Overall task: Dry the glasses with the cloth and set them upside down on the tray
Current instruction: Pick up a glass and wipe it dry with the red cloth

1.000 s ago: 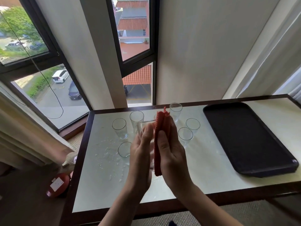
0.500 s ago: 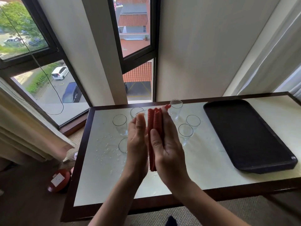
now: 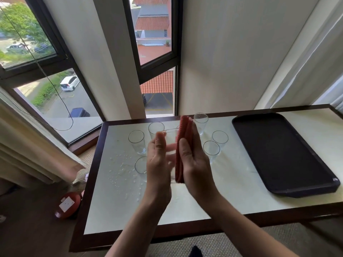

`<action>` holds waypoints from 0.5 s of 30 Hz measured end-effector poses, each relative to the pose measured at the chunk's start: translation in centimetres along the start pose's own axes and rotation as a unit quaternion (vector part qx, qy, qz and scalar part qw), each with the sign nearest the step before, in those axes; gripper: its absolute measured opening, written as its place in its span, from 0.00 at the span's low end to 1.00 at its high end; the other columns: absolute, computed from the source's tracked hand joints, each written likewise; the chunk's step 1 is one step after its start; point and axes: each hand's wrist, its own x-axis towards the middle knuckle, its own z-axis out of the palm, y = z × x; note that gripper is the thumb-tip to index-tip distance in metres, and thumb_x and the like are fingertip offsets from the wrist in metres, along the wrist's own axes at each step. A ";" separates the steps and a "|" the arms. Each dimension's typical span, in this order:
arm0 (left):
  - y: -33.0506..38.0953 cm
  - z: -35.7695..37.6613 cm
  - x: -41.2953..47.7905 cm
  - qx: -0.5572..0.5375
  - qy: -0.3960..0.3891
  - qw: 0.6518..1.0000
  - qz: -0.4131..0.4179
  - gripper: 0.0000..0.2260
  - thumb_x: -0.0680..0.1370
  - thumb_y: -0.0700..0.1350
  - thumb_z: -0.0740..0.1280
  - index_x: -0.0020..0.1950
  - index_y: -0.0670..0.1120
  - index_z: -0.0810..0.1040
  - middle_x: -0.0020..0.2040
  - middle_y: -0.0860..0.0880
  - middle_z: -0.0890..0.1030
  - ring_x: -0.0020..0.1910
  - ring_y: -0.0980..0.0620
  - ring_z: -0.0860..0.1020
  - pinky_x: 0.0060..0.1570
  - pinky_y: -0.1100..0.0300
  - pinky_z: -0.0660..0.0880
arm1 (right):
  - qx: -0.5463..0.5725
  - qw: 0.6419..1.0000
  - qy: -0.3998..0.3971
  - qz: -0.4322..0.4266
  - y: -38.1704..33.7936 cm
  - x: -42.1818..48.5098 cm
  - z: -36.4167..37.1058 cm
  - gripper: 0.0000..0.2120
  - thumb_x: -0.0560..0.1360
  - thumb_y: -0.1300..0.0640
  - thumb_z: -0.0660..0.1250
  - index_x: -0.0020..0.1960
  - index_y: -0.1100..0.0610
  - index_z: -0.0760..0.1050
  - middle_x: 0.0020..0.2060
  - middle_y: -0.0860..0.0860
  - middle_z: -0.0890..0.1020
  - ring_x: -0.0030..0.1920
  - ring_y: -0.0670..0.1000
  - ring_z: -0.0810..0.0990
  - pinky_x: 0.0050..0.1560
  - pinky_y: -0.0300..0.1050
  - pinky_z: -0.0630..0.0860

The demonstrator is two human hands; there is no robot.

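Red cloth [image 3: 182,143] pinned by the thumb of our right hand [image 3: 194,164], left hand [image 3: 158,162] spread flat against the glass [image 3: 170,140] sandwiched between them above the tabletop [image 3: 222,186]. We judge the palms squeeze so the cloth wipes its wall; tray [image 3: 278,154] waits at right.

No text can be read anywhere in the head view. A white label [image 3: 66,204] sits on a red thing [image 3: 61,213] on the floor left of the table, but any print on it is too small to make out. Outside the window, the rear plate [image 3: 64,87] of a white car [image 3: 70,82] shows only as a dark blur, with no characters legible.
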 end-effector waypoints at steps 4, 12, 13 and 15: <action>0.2 0.8 -0.1 0.017 -0.007 1.000 -0.012 0.20 0.78 0.68 0.56 0.57 0.57 0.78 0.47 0.53 0.87 0.48 0.56 0.85 0.47 0.57 0.79 | 0.072 0.994 0.006 0.085 -0.2 2.1 -0.4 0.32 0.74 0.38 0.52 0.76 0.47 0.64 0.65 0.48 0.79 0.61 0.47 0.80 0.62 0.54 0.78; 1.3 0.6 0.6 0.003 0.046 0.999 0.007 0.27 0.75 0.67 0.63 0.62 0.48 0.74 0.51 0.42 0.84 0.48 0.46 0.85 0.50 0.49 0.83 | 0.003 1.000 -0.018 0.001 -0.8 -1.0 0.1 0.28 0.78 0.44 0.53 0.77 0.38 0.52 0.74 0.36 0.65 0.69 0.32 0.68 0.65 0.28 0.67; 1.2 0.7 0.1 0.016 0.043 0.999 0.004 0.24 0.75 0.67 0.59 0.59 0.50 0.74 0.50 0.44 0.85 0.45 0.48 0.86 0.43 0.53 0.83 | 0.025 0.999 -0.022 0.017 -0.7 -0.2 -0.3 0.28 0.78 0.42 0.52 0.78 0.40 0.55 0.72 0.42 0.72 0.65 0.38 0.75 0.63 0.37 0.74; 0.8 1.1 -0.6 0.023 0.022 0.999 -0.019 0.22 0.75 0.67 0.58 0.58 0.52 0.75 0.53 0.45 0.85 0.47 0.50 0.86 0.39 0.58 0.81 | 0.057 0.996 -0.014 0.063 -0.6 1.5 -0.8 0.29 0.76 0.39 0.51 0.76 0.45 0.62 0.62 0.48 0.80 0.57 0.47 0.83 0.57 0.54 0.81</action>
